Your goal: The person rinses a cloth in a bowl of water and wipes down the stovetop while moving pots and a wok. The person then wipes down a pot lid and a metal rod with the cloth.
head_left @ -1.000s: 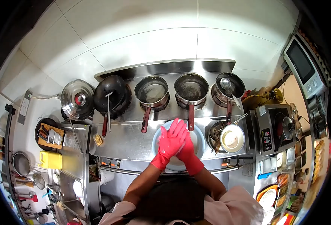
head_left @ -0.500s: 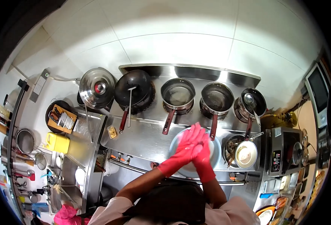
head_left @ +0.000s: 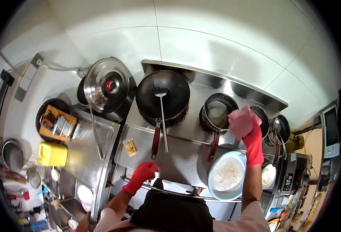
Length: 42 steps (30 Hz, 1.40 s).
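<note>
My right hand (head_left: 254, 145), in a red rubber glove, is closed on a pink cloth (head_left: 241, 121). The cloth is raised over the stove and hides part of a saucepan (head_left: 259, 120) behind it. Below that forearm's left side sits a light blue basin (head_left: 211, 178) holding whitish, speckled contents. My left hand (head_left: 142, 177), also gloved in red, has its fingers curled near the stove's front edge. A small pale bit shows by its fingertips, too unclear to name. A small clear tub (head_left: 130, 147) with yellowish contents lies beyond it.
A black wok (head_left: 147, 87) with a ladle (head_left: 163, 120) stands on the stove. Another saucepan (head_left: 219, 110) has its handle toward me. At left are a lidded pot (head_left: 100, 89), a knife block (head_left: 64, 133) and a yellow jug (head_left: 53, 154). Part of another person's arm (head_left: 84, 223) shows at bottom left.
My hands, pressed together over the basin before, are now apart. The right has a pink cloth up over the stove; the left is down at the front edge. The view has shifted left.
</note>
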{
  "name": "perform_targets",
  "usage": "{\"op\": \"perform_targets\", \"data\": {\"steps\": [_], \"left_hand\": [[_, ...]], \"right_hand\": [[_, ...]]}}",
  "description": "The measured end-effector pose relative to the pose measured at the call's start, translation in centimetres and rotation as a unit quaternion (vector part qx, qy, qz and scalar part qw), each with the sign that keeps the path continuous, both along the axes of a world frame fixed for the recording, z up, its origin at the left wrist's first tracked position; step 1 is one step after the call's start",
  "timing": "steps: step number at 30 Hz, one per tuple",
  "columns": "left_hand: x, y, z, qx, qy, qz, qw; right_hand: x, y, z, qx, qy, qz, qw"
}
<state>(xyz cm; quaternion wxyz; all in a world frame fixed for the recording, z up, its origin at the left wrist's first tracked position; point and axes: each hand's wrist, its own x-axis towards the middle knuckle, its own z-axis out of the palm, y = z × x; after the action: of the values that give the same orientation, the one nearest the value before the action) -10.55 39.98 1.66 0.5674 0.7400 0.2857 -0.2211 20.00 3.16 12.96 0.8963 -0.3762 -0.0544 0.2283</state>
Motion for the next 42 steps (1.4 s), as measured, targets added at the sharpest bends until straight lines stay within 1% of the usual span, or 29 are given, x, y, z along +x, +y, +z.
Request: {"op": "perform_targets", "data": {"steps": [1, 2, 3, 5, 6, 7, 9, 11, 12, 14, 16, 19, 20, 21, 22, 23, 24, 25, 26, 27, 30, 31, 32, 33, 35, 36, 38, 39, 42], "left_hand": [[0.3, 2.1, 0.1, 0.005, 0.039, 0.038, 0.999], [0.6, 4.0, -1.0, -0.002, 0.025, 0.080, 0.996], [1.0, 6.0, -2.7, -0.035, 0.034, 0.108, 0.993], [3.2, 6.5, -5.9, -0.124, -0.106, 0.203, 0.966], [4.3, 7.1, -8.8, -0.092, -0.161, 0.126, 0.975], [6.7, 6.5, -9.3, -0.136, -0.176, 0.125, 0.967], [10.2, 4.9, -7.6, -0.326, -0.047, 0.158, 0.931], [12.1, 4.2, -6.7, -0.345, -0.006, 0.184, 0.921], [12.7, 4.0, -6.2, -0.353, 0.015, 0.199, 0.914], [13.2, 4.4, -4.7, -0.297, 0.010, 0.166, 0.940], [12.9, 4.7, -5.2, -0.273, -0.005, 0.152, 0.950], [11.7, 6.2, -3.4, -0.299, 0.015, 0.164, 0.940], [11.4, 7.0, -1.0, -0.271, 0.042, 0.171, 0.946], [10.6, 7.9, -0.6, -0.269, 0.048, 0.178, 0.945], [9.3, 8.8, -0.6, -0.266, 0.054, 0.184, 0.945], [8.0, 9.7, -0.5, -0.263, 0.062, 0.189, 0.944], [7.0, 10.6, 0.1, -0.250, 0.066, 0.192, 0.947], [6.0, 11.4, 0.9, -0.236, 0.071, 0.195, 0.949], [5.0, 12.3, 1.5, -0.222, 0.075, 0.199, 0.952], [3.6, 13.1, 1.7, -0.228, 0.077, 0.206, 0.949], [-0.5, 14.1, 1.4, -0.164, 0.108, 0.223, 0.955], [-1.8, 14.3, 1.2, -0.133, 0.107, 0.217, 0.961], [0.7, 13.2, 5.1, -0.114, 0.124, 0.284, 0.944], [0.9, 13.1, 5.8, -0.086, 0.183, 0.304, 0.931], [-2.5, 13.6, 2.0, -0.159, 0.096, 0.313, 0.931], [-3.4, 13.6, 0.8, -0.141, 0.094, 0.320, 0.932], [-2.3, 12.9, 1.8, -0.111, 0.094, 0.341, 0.929], [-2.3, 13.0, 1.7, -0.082, 0.106, 0.329, 0.935], [-0.1, 13.9, 2.4, -0.151, 0.155, 0.379, 0.900]], "right_hand": [[1.5, 1.3, 0.4, -0.011, 0.068, -0.033, 0.997], [3.8, 2.3, -0.4, 0.043, 0.092, -0.019, 0.995], [6.2, 3.1, -0.9, 0.019, 0.105, -0.025, 0.994], [12.9, 2.8, -6.0, -0.027, 0.064, -0.078, 0.995], [16.5, 2.6, -8.9, -0.039, 0.066, -0.095, 0.993], [20.3, 2.0, -12.4, -0.051, 0.069, -0.109, 0.990], [23.4, 3.2, -12.4, -0.095, 0.119, -0.111, 0.982], [24.1, 6.7, -8.5, -0.159, 0.209, -0.085, 0.961], [26.9, 5.6, -9.3, -0.088, 0.330, 0.041, 0.939], [29.3, 7.0, -11.0, -0.160, 0.346, -0.178, 0.907], [31.6, 6.6, -14.3, -0.196, 0.344, -0.227, 0.890], [37.5, 5.0, -21.1, -0.259, 0.319, -0.173, 0.895], [35.5, 7.9, -19.1, -0.202, 0.237, -0.129, 0.941], [37.5, 9.9, -20.3, -0.198, 0.312, -0.142, 0.918], [36.3, 14.6, -17.6, -0.191, 0.298, -0.095, 0.930], [36.4, 18.3, -18.5, -0.143, 0.325, -0.110, 0.929], [34.7, 22.7, -17.1, -0.230, 0.258, -0.125, 0.930], [34.3, 26.0, -18.8, -0.369, 0.030, -0.022, 0.928], [33.6, 30.0, -18.8, -0.482, -0.109, 0.014, 0.869], [32.3, 34.7, -18.1, -0.593, -0.212, 0.041, 0.776], [28.8, 47.8, -15.4, -0.785, -0.359, 0.144, 0.485], [27.9, 51.0, -15.1, -0.803, -0.371, 0.162, 0.438], [27.0, 53.6, -14.9, -0.811, -0.372, 0.173, 0.417], [26.7, 55.5, -15.4, -0.799, -0.365, 0.176, 0.444], [25.9, 55.3, -16.0, -0.700, -0.294, 0.160, 0.631], [25.8, 54.1, -16.0, -0.640, -0.251, 0.152, 0.710], [25.7, 49.5, -14.7, -0.568, -0.187, 0.148, 0.787], [26.1, 47.4, -14.2, -0.557, -0.192, 0.146, 0.795], [28.0, 38.7, -12.5, -0.656, -0.240, 0.155, 0.698]]}}
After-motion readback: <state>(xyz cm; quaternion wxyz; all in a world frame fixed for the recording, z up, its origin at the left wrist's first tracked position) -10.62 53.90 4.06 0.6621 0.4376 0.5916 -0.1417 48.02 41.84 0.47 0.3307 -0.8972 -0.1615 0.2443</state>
